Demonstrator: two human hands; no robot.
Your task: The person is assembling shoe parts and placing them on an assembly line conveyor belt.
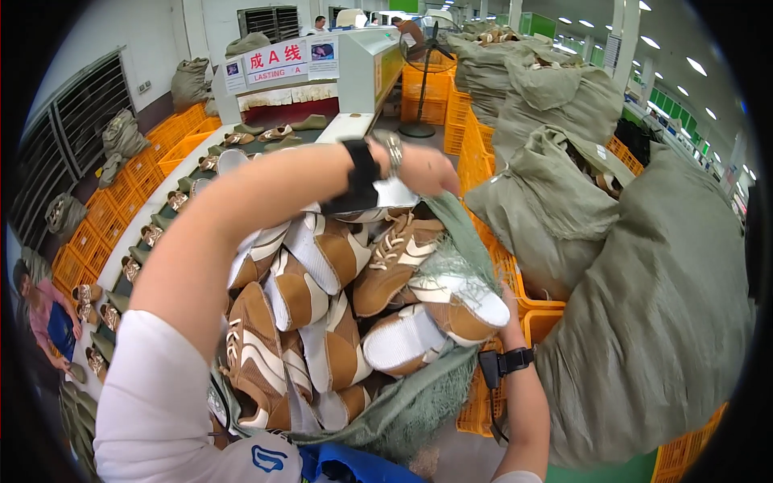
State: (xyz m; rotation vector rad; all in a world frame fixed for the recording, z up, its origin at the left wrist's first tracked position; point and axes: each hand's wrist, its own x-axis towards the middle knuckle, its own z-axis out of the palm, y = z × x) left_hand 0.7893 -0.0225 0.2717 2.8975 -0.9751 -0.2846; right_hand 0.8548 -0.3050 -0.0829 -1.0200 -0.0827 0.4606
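In front of me is a green woven sack [419, 402] with a frayed mouth, full of brown and white lace-up sneakers [322, 266] lying at mixed angles. My left arm reaches across above the shoes. My left hand [428, 169], slightly blurred, is closed on the sack's far right rim. Low on the right side, my right hand [510, 318] lies against the sack beside a sneaker with a white sole [483, 310]. Its fingers are hidden behind the sack and that shoe. Both wrists wear black straps.
Bulging grey-green sacks [652, 322] crowd the right, next to orange crates [475, 161]. On the left, a conveyor [121, 278] carries shoes toward a large machine [358, 76]. A person in pink [48, 310] stands beyond it. A fan [427, 56] stands at the back.
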